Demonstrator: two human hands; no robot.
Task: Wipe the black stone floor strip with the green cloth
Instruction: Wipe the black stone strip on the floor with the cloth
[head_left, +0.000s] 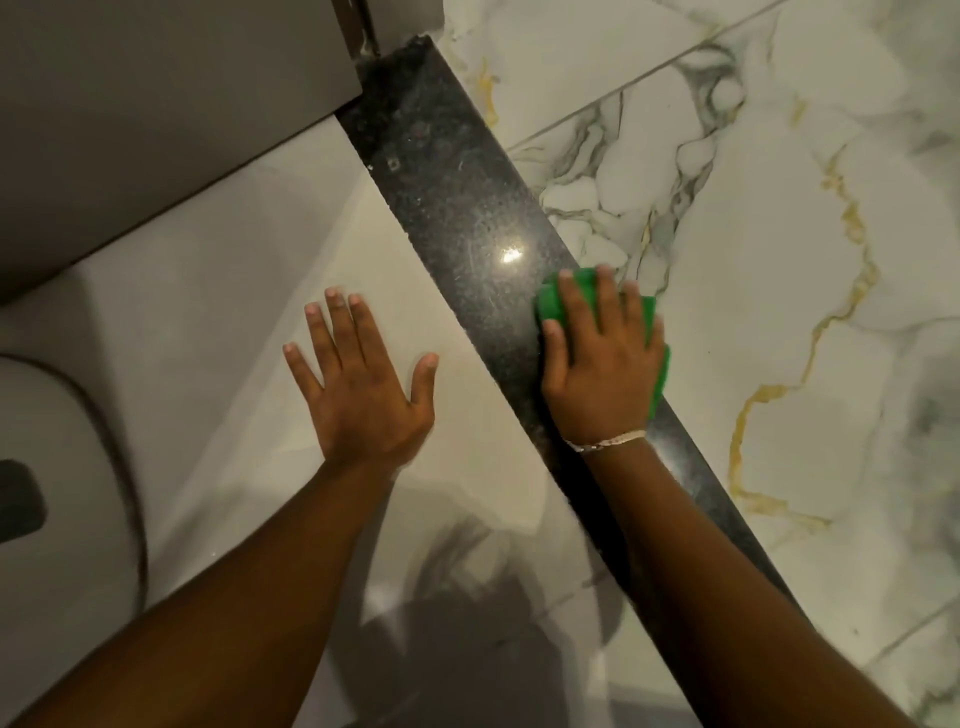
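The black speckled stone floor strip (457, 197) runs diagonally from the top centre down to the lower right. A green cloth (549, 304) lies on the strip near its middle, mostly hidden under my right hand (602, 358), which presses flat on it with fingers spread. A thin bracelet circles that wrist. My left hand (358, 384) rests flat and open on the pale tile left of the strip, holding nothing.
White marble tiles with grey and gold veins (779, 260) lie right of the strip. A grey door or panel (156, 130) stands at the top left. A white rounded fixture with a dark part (57, 467) sits at the left edge.
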